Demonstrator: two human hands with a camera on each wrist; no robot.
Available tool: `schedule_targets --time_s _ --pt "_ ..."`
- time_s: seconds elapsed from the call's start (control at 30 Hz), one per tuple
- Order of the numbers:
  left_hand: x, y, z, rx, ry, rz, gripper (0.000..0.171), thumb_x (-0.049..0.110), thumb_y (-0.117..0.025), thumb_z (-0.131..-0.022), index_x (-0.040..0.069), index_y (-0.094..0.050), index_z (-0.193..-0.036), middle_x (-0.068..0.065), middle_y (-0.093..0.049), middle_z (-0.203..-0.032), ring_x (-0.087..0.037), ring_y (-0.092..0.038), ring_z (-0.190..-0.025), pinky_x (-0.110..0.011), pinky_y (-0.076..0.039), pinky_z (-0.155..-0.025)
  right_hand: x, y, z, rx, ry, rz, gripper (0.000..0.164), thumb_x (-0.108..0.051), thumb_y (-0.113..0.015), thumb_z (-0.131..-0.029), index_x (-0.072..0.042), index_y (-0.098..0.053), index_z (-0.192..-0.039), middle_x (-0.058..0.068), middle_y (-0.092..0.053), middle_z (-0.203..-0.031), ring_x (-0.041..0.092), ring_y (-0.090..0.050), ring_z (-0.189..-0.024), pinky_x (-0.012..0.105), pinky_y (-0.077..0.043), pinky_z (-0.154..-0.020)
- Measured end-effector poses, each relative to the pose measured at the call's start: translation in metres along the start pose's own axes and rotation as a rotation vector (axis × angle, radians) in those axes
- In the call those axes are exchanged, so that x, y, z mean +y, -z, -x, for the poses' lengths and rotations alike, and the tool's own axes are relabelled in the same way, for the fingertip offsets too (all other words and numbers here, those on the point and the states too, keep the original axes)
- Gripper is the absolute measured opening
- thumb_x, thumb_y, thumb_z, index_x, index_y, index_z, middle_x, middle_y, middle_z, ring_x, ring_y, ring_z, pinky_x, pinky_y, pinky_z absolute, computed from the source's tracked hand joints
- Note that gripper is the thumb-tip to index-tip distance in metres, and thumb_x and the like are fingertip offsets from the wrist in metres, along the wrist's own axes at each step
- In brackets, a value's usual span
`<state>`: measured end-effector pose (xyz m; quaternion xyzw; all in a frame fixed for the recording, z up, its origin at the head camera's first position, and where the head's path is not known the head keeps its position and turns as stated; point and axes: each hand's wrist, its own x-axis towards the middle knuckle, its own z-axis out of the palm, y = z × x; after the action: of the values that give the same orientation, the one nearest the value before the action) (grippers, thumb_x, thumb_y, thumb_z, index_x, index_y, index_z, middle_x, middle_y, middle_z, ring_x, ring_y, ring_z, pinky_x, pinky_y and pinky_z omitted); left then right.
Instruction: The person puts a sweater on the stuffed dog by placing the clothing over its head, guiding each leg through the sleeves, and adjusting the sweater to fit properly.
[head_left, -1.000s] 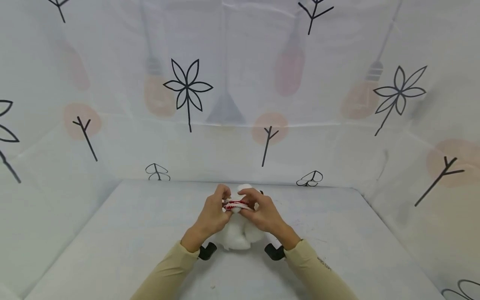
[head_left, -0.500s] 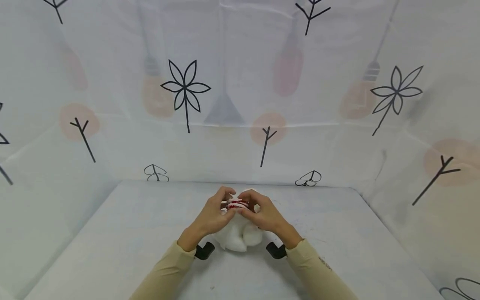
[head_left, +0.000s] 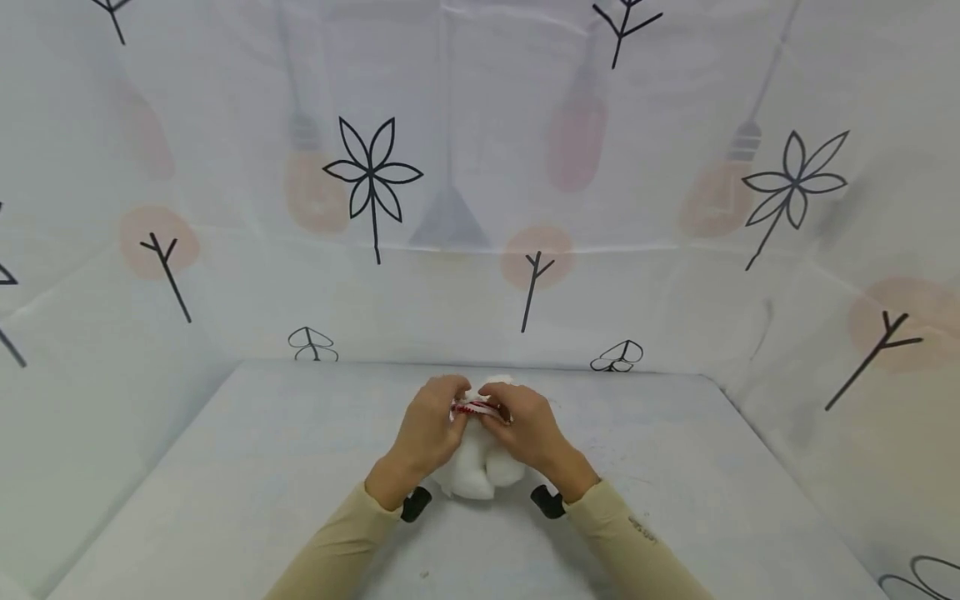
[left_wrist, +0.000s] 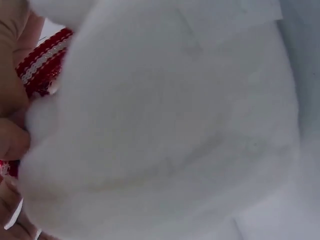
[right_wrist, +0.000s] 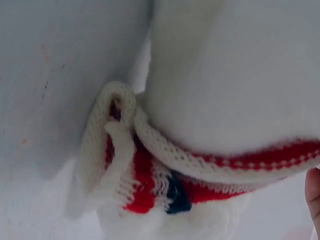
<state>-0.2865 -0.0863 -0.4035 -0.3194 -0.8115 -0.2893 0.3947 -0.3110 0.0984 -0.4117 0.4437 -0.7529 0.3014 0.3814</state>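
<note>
A white plush toy (head_left: 471, 475) lies on the white surface between my hands; its fluffy body (left_wrist: 175, 110) fills most of the left wrist view. Around part of it runs a small knitted sweater (head_left: 477, 407), red and white. In the right wrist view the sweater (right_wrist: 145, 172) also shows a navy patch and a sleeve-like fold with a thick white edge. My left hand (head_left: 427, 425) pinches one side of the knit, fingers curled. On the other side my right hand (head_left: 528, 427) grips the knit with bent fingers. Much of the toy's far end is hidden behind the hands.
Black wrist-camera mounts (head_left: 547, 502) sit under both forearms. A white fabric backdrop (head_left: 450, 300) with printed plants and lamps rises behind and beside the white table (head_left: 262, 467).
Both hands stay around the knit and shift only slightly. The left fingers close in over the edge, and the knit band looks flatter and wider between the hands.
</note>
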Motion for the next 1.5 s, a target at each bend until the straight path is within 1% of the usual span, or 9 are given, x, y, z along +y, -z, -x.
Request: schedule_targets --time_s 0.17,0.37,0.47,0.63,0.83,0.93,1.1,1.23,1.5 --pt "0.003 -0.002 0.001 0.003 -0.003 -0.047 0.043 -0.008 -0.071 -0.067 -0.001 -0.054 -0.106 -0.005 -0.055 -0.085 -0.018 -0.051 -0.075 -0.029 -0.046 -0.065 -0.003 0.001 0.001 -0.063 -0.004 -0.05 0.033 -0.005 -0.074 -0.076 -0.005 -0.063 -0.107 -0.002 -0.064 -0.077 0.007 -0.053 -0.064 0.022 -0.045 -0.059" --pt "0.007 0.005 0.002 -0.036 0.196 0.278 0.044 -0.009 -0.066 -0.074 0.0 -0.05 -0.113 -0.009 -0.053 -0.089 -0.017 -0.057 -0.079 -0.022 -0.053 -0.064 -0.008 0.012 0.001 -0.107 -0.285 -0.248 0.016 -0.007 -0.062 -0.091 -0.008 -0.065 -0.106 -0.003 -0.067 -0.075 0.004 -0.055 -0.06 0.024 -0.046 -0.05" --pt "0.01 0.008 0.003 -0.071 0.261 0.358 0.04 -0.004 -0.068 -0.079 0.003 -0.051 -0.113 -0.007 -0.055 -0.087 -0.021 -0.059 -0.078 -0.024 -0.054 -0.066 -0.009 0.018 -0.002 -0.201 -0.375 -0.273 0.017 -0.011 -0.062 -0.093 -0.014 -0.067 -0.109 -0.007 -0.065 -0.074 0.004 -0.053 -0.058 0.025 -0.045 -0.05" --pt "0.012 0.008 0.004 -0.096 0.257 0.271 0.044 -0.01 -0.07 -0.076 0.004 -0.053 -0.114 -0.003 -0.059 -0.084 -0.019 -0.06 -0.075 -0.024 -0.052 -0.065 -0.009 0.02 -0.004 -0.34 -0.392 -0.238 0.023 -0.014 -0.065 -0.091 -0.017 -0.066 -0.114 -0.009 -0.06 -0.074 0.005 -0.05 -0.058 0.024 -0.045 -0.052" --pt "0.012 0.007 0.003 -0.07 0.188 0.164 0.053 -0.017 -0.069 -0.072 0.002 -0.052 -0.118 -0.004 -0.06 -0.083 -0.011 -0.057 -0.069 -0.022 -0.05 -0.061 -0.01 0.013 -0.002 -0.271 -0.344 -0.156 0.018 -0.003 -0.061 -0.091 -0.011 -0.065 -0.107 -0.007 -0.057 -0.076 0.004 -0.046 -0.061 0.023 -0.043 -0.054" --pt "0.011 0.007 0.003 -0.072 0.186 0.129 0.056 -0.018 -0.068 -0.072 0.002 -0.05 -0.122 -0.005 -0.062 -0.086 -0.012 -0.059 -0.068 -0.024 -0.05 -0.061 -0.018 0.018 -0.007 -0.229 -0.487 -0.263 0.015 -0.003 -0.057 -0.093 -0.009 -0.063 -0.106 -0.001 -0.057 -0.075 0.009 -0.049 -0.059 0.024 -0.043 -0.053" --pt "0.009 0.008 0.005 -0.16 0.258 0.087 0.055 -0.014 -0.063 -0.074 0.004 -0.049 -0.124 -0.003 -0.067 -0.087 -0.013 -0.061 -0.068 -0.027 -0.048 -0.06 -0.03 0.032 -0.02 -0.145 -0.805 -0.614 0.017 -0.004 -0.052 -0.097 0.001 -0.058 -0.112 0.018 -0.058 -0.086 0.021 -0.054 -0.062 0.026 -0.047 -0.056" --pt "0.009 0.01 0.003 -0.199 0.307 0.129 0.051 -0.005 -0.068 -0.077 0.003 -0.048 -0.124 -0.005 -0.066 -0.092 -0.016 -0.062 -0.076 -0.028 -0.049 -0.065 -0.024 0.031 -0.018 -0.153 -0.74 -0.668 0.018 -0.002 -0.052 -0.097 0.004 -0.057 -0.113 0.019 -0.06 -0.09 0.026 -0.057 -0.068 0.03 -0.05 -0.061" --pt "0.008 0.008 -0.001 -0.11 0.243 0.14 0.055 0.0 -0.072 -0.08 0.003 -0.049 -0.129 -0.007 -0.065 -0.108 -0.023 -0.058 -0.091 -0.034 -0.051 -0.07 -0.003 0.019 -0.002 -0.28 -0.584 -0.642 0.041 -0.012 -0.067 -0.089 -0.009 -0.055 -0.129 0.011 -0.064 -0.109 0.026 -0.064 -0.092 0.033 -0.052 -0.075"
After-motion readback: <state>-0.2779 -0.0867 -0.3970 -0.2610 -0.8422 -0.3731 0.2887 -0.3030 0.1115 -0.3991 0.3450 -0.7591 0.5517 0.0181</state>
